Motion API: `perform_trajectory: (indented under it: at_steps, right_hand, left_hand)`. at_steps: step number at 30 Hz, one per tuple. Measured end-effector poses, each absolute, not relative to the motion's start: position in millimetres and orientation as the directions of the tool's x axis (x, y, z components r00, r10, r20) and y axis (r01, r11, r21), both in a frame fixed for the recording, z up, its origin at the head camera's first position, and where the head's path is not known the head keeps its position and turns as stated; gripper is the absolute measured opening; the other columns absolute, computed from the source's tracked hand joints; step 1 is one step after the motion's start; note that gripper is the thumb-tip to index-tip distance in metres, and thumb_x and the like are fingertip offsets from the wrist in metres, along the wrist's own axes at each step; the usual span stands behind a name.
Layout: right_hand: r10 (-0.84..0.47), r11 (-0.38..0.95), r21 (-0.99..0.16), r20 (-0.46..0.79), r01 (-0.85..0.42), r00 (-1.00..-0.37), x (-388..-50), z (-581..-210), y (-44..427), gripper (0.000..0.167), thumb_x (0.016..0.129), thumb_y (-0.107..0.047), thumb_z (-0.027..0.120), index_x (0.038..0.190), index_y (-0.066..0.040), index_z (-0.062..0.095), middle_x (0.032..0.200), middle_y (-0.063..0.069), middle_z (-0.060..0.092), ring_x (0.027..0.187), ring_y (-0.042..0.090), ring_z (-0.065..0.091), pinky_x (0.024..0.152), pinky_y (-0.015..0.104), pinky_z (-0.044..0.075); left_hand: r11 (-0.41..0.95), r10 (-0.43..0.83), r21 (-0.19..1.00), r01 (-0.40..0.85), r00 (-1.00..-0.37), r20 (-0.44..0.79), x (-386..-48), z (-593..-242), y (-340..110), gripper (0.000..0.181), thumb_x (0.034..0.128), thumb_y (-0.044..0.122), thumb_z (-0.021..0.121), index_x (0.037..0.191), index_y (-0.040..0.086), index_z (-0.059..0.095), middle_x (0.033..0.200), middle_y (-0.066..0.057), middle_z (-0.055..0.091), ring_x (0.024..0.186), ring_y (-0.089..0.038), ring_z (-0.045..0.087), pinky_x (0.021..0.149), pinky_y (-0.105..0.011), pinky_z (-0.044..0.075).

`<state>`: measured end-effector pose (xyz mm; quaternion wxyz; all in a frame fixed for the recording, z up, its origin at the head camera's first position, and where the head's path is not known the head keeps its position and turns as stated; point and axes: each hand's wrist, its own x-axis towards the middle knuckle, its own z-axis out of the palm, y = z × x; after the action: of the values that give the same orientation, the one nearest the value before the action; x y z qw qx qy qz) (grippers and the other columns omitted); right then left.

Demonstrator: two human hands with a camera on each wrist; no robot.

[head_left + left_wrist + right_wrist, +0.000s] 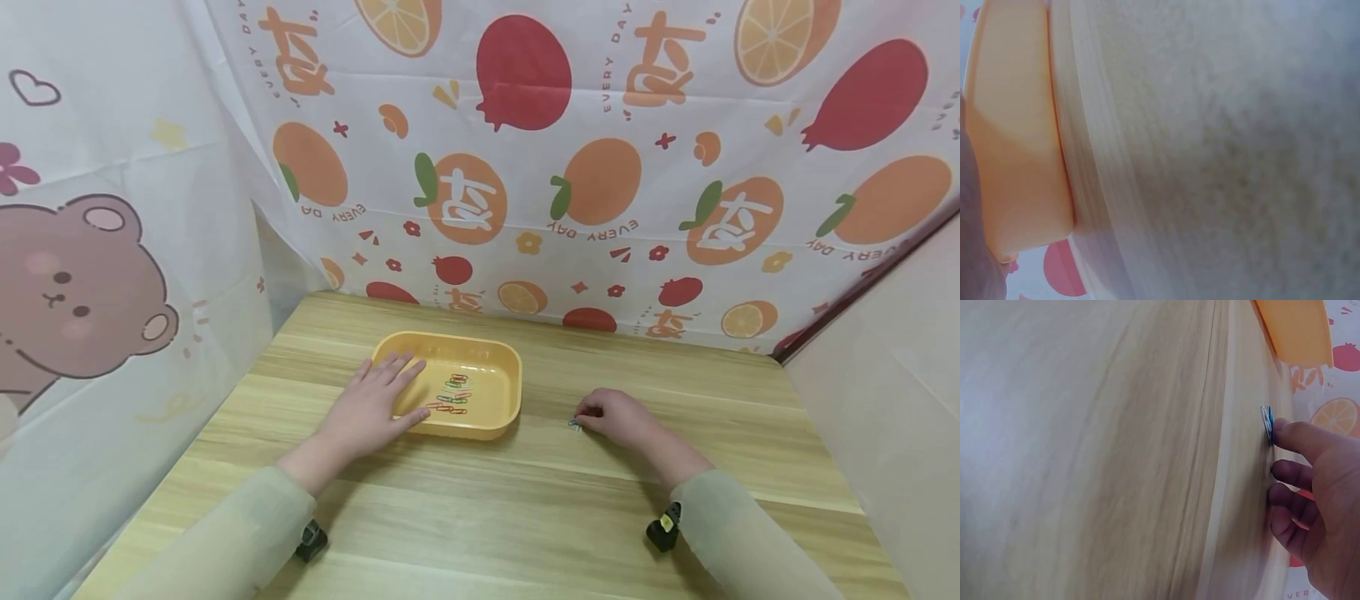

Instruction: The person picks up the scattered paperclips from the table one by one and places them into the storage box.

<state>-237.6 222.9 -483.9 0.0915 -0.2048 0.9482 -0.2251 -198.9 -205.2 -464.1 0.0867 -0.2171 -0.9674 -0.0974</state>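
Note:
A yellow tray [509, 392] stands on the table with several coloured paper clips [454, 400] lying inside it, red, green and blue among them. Across the tray's left rim lies my left hand [372, 406], its fingers spread over the inside and its thumb along the front rim. To the right of the tray, low at the tabletop, my right hand [617, 417] pinches small paper clips. In the right wrist view the pinched paper clips [1267, 424] look blue and whitish, partly covered by the thumb; how many there are cannot be told.
The wood-grain table [465, 508] meets a fruit-print cloth [525, 200] at the back. A cloth with a bear print [82, 283] hangs on the left, and a pale panel [885, 367] borders the right side.

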Motion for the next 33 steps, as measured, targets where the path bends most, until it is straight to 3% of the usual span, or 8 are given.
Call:
perform_trajectory:
  at_steps: [4,20,24,33]
  right_hand:
    - [-0.415,0.827,-0.453,-0.090,-0.334,-0.905,-239,-484,219,0.004,0.091,-0.028,0.074,0.089,-0.025,0.073,0.084,-0.013,0.063,0.079,0.006,0.056,0.076,0.033,0.050]
    - [-0.452,0.841,-0.376,-0.097,-0.388,-0.887,-236,-478,212,0.008,0.091,-0.028,0.074,0.087,-0.021,0.075,0.084,-0.014,0.061,0.077,0.004,0.056,0.074,0.031,0.050]
    - [-0.460,0.836,-0.388,-0.110,-0.388,-0.881,-238,-477,212,0.005,0.091,-0.023,0.074,0.086,-0.022,0.072,0.083,-0.013,0.061,0.076,0.005,0.055,0.074,0.031,0.050]
    - [-0.466,0.825,-0.471,-0.254,-0.313,-0.847,-248,-468,206,0.017,0.092,-0.014,0.070,0.076,-0.016,0.063,0.071,-0.006,0.056,0.066,0.009,0.049,0.065,0.029,0.043]
  left_hand:
    - [0.888,0.403,0.152,0.435,-0.893,0.202,-199,-465,-206,0.084,0.0921,0.073,0.044,0.157,0.021,0.031,0.161,-0.009,0.029,0.148,-0.034,0.023,0.120,-0.058,0.009]
    - [0.891,0.392,0.158,0.425,-0.898,0.201,-198,-468,-205,0.084,0.0923,0.072,0.044,0.157,0.021,0.030,0.162,-0.008,0.028,0.149,-0.033,0.022,0.120,-0.056,0.007]
    - [0.890,0.393,0.158,0.427,-0.896,0.208,-198,-468,-205,0.083,0.0925,0.071,0.046,0.157,0.021,0.031,0.161,-0.009,0.029,0.148,-0.033,0.023,0.120,-0.056,0.008]
    - [0.890,0.391,0.163,0.426,-0.897,0.208,-198,-466,-205,0.083,0.0921,0.071,0.047,0.157,0.020,0.032,0.162,-0.009,0.028,0.148,-0.034,0.023,0.120,-0.057,0.008]
